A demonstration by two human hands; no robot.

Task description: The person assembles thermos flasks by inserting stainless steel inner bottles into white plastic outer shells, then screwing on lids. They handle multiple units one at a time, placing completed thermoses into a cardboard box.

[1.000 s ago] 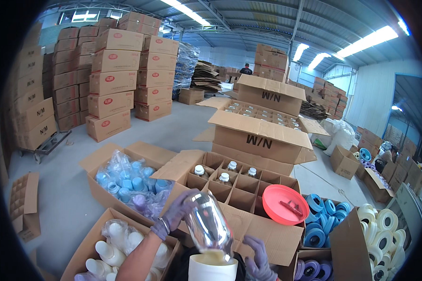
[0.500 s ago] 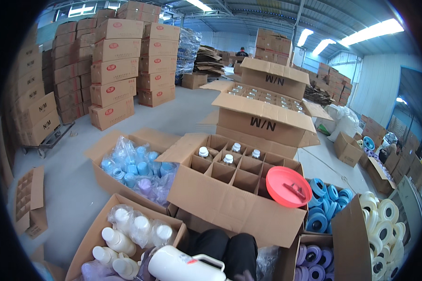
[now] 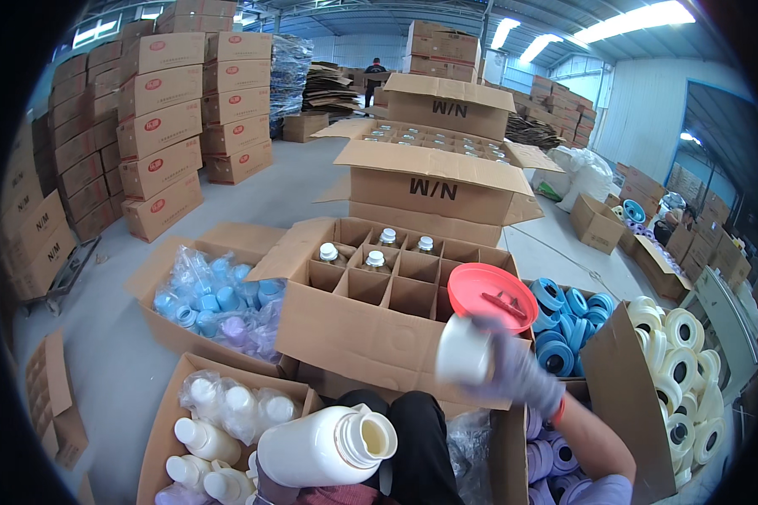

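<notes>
A white vacuum flask [image 3: 312, 450] lies tilted across my lap, its uncovered mouth pointing right. Against its lower left side is my left hand [image 3: 271, 486] in a dark glove, closed around the flask, with most of the fingers hidden. My right hand [image 3: 522, 370], in a grey glove and blurred by motion, holds a white cup-shaped lid [image 3: 461, 352] in front of the divided carton [image 3: 354, 332]. Just behind that hand, a red plastic dish [image 3: 472, 290] with small dark red pieces rests on the carton's right corner. Several white-capped bottles [image 3: 375, 261] stand in the carton's compartments.
At left, one box [image 3: 164, 404] holds white flasks and another [image 3: 147, 316] bagged blue and purple parts. Blue rings [image 3: 556, 358], purple rings [image 3: 564, 454] and cream rings [image 3: 682, 387] fill boxes at right. Stacked cartons [image 3: 160, 118] rise behind; a person [image 3: 374, 80] stands far back.
My right hand has risen from the lower edge and now carries the white lid. The flask has turned so that its open mouth shows. The whole view has shifted slightly.
</notes>
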